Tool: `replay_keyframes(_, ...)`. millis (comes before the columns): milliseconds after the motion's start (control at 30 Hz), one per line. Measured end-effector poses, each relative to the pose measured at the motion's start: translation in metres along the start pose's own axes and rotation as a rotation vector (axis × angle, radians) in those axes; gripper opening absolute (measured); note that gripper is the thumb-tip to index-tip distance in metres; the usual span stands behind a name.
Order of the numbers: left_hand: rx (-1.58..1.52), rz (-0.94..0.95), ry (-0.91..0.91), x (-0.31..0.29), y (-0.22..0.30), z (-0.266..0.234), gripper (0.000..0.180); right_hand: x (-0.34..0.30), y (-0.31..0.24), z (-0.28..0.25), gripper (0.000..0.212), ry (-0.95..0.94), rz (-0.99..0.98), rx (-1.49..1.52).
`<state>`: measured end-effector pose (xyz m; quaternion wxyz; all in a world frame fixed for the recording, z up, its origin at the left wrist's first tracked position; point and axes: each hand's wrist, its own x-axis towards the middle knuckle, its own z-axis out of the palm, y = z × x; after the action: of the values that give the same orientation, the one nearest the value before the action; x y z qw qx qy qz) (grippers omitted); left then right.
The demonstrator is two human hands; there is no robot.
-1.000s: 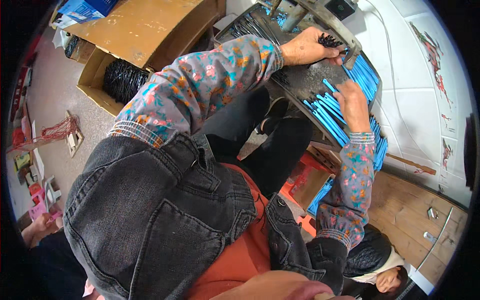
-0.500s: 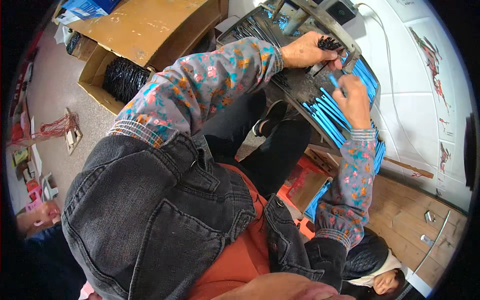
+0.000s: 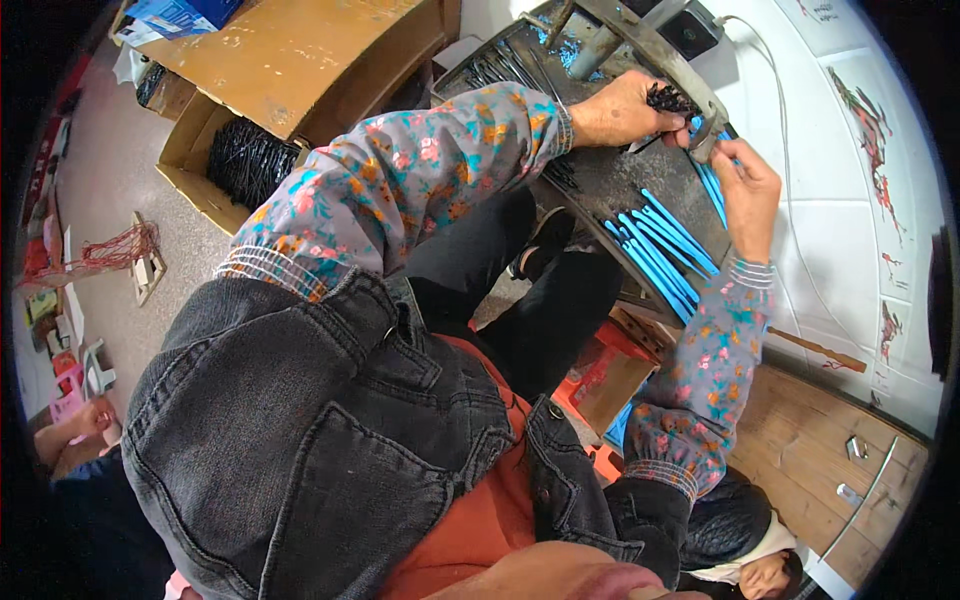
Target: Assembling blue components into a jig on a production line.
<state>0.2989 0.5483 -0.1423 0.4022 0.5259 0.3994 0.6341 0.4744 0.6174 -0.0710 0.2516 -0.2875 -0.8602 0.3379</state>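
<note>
My left hand (image 3: 618, 110) is closed around a bunch of thin black rods (image 3: 672, 98), their ends bristling out beside the thumb. Close by, my right hand (image 3: 750, 195) has its fingertips pinched together at the curved metal head (image 3: 712, 122) of a bench press. What sits between those fingers is hidden. Slim blue sticks (image 3: 658, 250) lie side by side on the dark metal worktop (image 3: 612, 178), below and left of my right hand. More blue sticks (image 3: 711, 190) show behind that hand.
Loose black rods (image 3: 500, 62) and small blue bits (image 3: 566, 45) lie at the worktop's far left. A cardboard box of black rods (image 3: 245, 160) stands beside a brown cabinet (image 3: 290, 60). Other people are at lower left and lower right. A cable (image 3: 780, 120) hangs along the white wall.
My right hand has moved up and away to the right, from over the blue sticks to the press head. The blue stick seen at its fingers earlier is no longer visible there. My left hand keeps its bunch.
</note>
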Motion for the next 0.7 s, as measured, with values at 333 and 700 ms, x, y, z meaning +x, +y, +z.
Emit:
replay_keyframes(333, -0.051, -0.014, 0.07, 0.002, -0.003, -0.001, 0.014, -0.013, 0.036, -0.015, 0.011, -0.13, 0.149, -0.083)
replay_keyframes(700, -0.02, 0.011, 0.031, 0.0, -0.003, 0.0, 0.017, -0.018, 0.041, -0.012, 0.015, 0.031, -0.067, -0.232)
